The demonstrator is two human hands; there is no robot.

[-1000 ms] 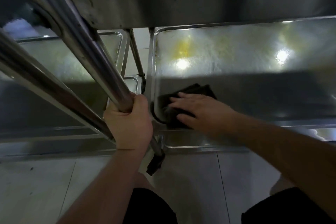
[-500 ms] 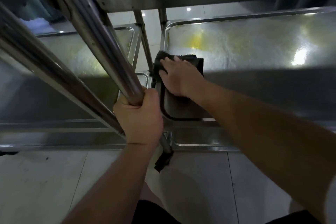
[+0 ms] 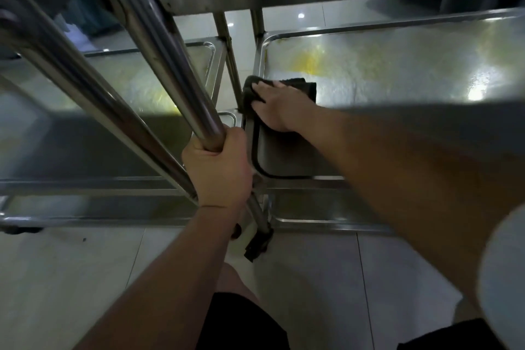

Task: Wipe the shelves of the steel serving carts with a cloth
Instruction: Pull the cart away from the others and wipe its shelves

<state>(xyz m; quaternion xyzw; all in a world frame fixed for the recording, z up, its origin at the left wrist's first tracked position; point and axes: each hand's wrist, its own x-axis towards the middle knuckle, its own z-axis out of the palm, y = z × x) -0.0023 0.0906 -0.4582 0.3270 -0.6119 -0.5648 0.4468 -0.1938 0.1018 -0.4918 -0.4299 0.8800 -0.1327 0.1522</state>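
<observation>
Right hand (image 3: 274, 106) is lying flat on a dark cloth (image 3: 308, 88), fingers stretched out and together, pressing it down onto the middle shelf (image 3: 412, 71) of the steel cart at that shelf's left edge. Part of the cloth is showing beyond the fingertips and to their right, and a fold of it is bulging over the shelf rim just left of the fingers. Past the fingertips a yellowish smear (image 3: 308, 62) is sitting on the shelf surface, and further right the metal is glaring with reflected light. Under the wrist, the near left corner of the shelf is lying in shadow.

Left hand (image 3: 217, 169), just left of and nearer than the right one, is gripping a slanted steel tube (image 3: 170, 71) of the cart frame, fingers curled fully round it and thumb across. A second tube (image 3: 85, 94) is running parallel to the left of that fist. Left of both hands, a second cart's shelf (image 3: 136, 79) is standing close beside the first, its surface dull with a faint yellow tinge. Below the forearms, pale floor tiles (image 3: 85, 278) are showing, along with dark shorts (image 3: 241, 321) at the bottom edge.
</observation>
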